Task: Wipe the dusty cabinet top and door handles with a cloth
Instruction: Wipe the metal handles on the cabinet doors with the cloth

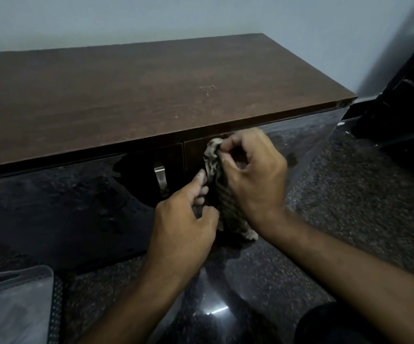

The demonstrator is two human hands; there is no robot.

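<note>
The cloth [222, 192] hangs along the right door's handle, its long axis running twelve to six. The right hand [253, 175] pinches its top; the left hand [186, 217] grips its lower part at eight o'clock. The bare handle [160, 180] lies at nine, nearer the left.

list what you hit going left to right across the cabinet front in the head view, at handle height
bare metal handle → left hand → cloth draped over the second handle → right hand
</note>
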